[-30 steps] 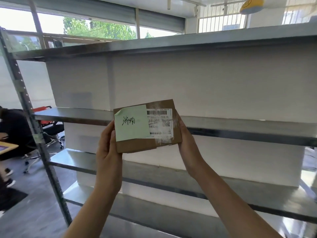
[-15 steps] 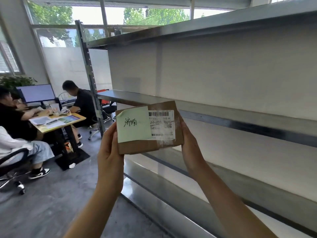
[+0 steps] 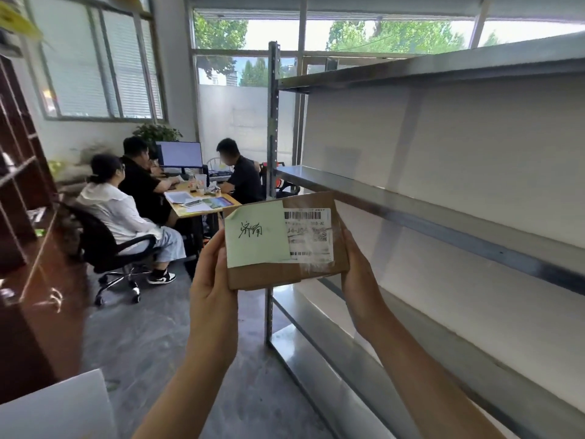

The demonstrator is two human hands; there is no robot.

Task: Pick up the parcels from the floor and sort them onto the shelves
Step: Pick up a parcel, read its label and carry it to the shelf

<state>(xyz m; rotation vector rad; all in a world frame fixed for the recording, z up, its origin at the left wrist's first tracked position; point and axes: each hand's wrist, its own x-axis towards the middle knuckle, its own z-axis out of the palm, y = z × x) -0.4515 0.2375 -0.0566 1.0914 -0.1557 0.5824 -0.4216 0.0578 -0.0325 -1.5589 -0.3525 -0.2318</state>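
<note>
Right of right hand [image 3: 359,274]: shelves [image 3: 443,213] bare, open. Steel upright [image 3: 272,122] just behind parcel [image 3: 285,239]. Floor [image 3: 152,337] below left hand [image 3: 213,289] open.

Bare metal shelves [image 3: 411,198] (grey steel boards on a perforated upright [image 3: 272,128]) stand on a grey floor [image 3: 152,340], white backing behind them.

Three seated people [image 3: 139,198] surround a wooden desk [image 3: 205,207] bearing a monitor [image 3: 179,154], with a potted plant [image 3: 156,133] behind it.
</note>
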